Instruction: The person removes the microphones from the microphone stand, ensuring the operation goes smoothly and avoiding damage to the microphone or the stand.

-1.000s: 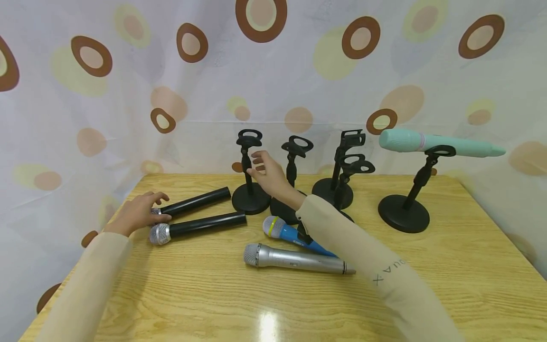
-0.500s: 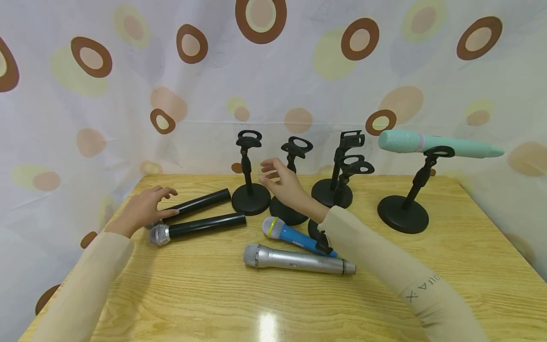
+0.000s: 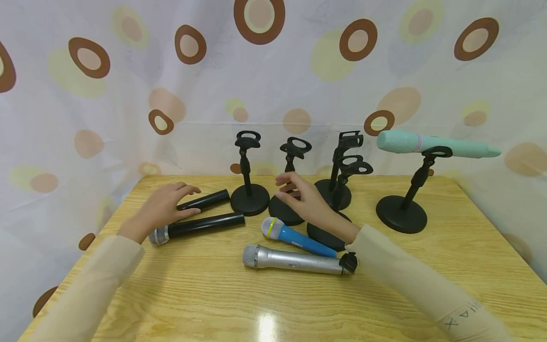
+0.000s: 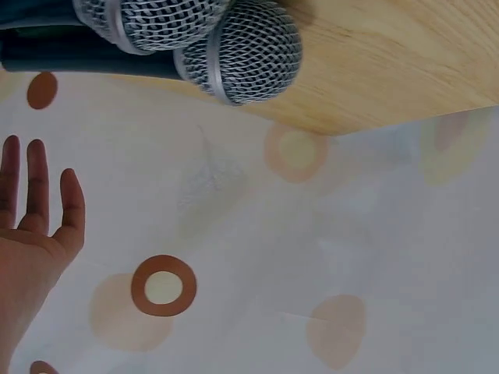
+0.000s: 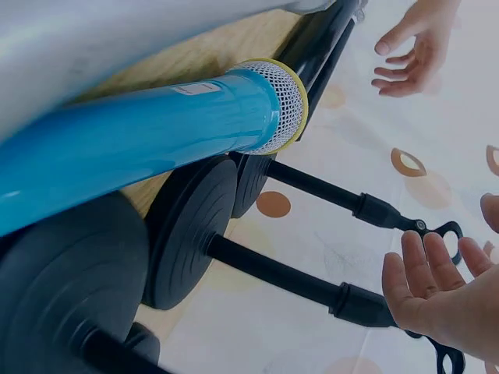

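Note:
My left hand (image 3: 164, 206) hovers over two black microphones at the left, its fingers loosely bent and holding nothing. The nearer black microphone (image 3: 207, 225) has a silver mesh head; the farther black microphone (image 3: 209, 200) is partly hidden by the hand. My right hand (image 3: 305, 197) is in the air in front of a black microphone stand (image 3: 289, 166), fingers relaxed with nothing between them. Below it lie a blue microphone (image 3: 305, 241) with a yellow ring and a silver microphone (image 3: 295, 260). Both wrist views show bare fingers apart from every object.
Another black stand (image 3: 245, 166) stands at the back left, and two more stand behind the right forearm. At the right, a mint-green microphone (image 3: 453, 146) lies in the clip of a stand (image 3: 412, 194). A patterned cloth (image 3: 273, 80) hangs behind the wooden table (image 3: 205, 304).
My left hand has moved right along and above the black microphones. My right hand has moved right and down, away from the leftmost stand. The microphones and stands have stayed put.

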### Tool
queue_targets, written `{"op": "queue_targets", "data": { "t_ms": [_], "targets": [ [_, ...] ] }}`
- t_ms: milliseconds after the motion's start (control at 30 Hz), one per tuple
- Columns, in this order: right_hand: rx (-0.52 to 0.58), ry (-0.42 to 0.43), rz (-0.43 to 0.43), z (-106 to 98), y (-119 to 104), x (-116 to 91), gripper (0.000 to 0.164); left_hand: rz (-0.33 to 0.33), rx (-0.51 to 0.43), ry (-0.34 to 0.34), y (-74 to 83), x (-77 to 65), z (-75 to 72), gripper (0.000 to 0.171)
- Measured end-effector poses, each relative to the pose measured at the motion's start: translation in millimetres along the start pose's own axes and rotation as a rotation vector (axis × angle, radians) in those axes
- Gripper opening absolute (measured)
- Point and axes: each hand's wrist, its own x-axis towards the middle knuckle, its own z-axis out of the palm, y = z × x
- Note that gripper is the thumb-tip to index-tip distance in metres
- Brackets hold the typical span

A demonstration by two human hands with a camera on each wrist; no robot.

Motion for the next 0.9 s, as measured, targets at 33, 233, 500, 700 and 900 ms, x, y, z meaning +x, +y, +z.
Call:
{"op": "queue_targets", "data": {
  "t_ms": [33,233,500,700,900],
  "targets": [
    [-0.003,-0.001,-0.008,-2,0,-3,0.030,0.009,-0.006,0.000,4.4,2.0,-0.7,0.047],
    [-0.035,0.007,-0.049,-16,0,-26,0.028,0.053,-0.013,-0.007,33.0,12.8,-6.8,0.046],
    [-0.087,0.047,-0.088,-42,1,-54,0.027,0.169,-0.039,0.045,63.0,26.3,-10.7,0.046],
    [-0.087,-0.013,-0.088,-66,5,-74,0.027,0.240,-0.027,0.079,83.5,35.1,-16.0,0.046],
    [-0.066,-0.035,-0.032,-94,16,-93,0.027,0.298,-0.012,0.094,101.6,44.5,-22.5,0.045]
  ]
}}
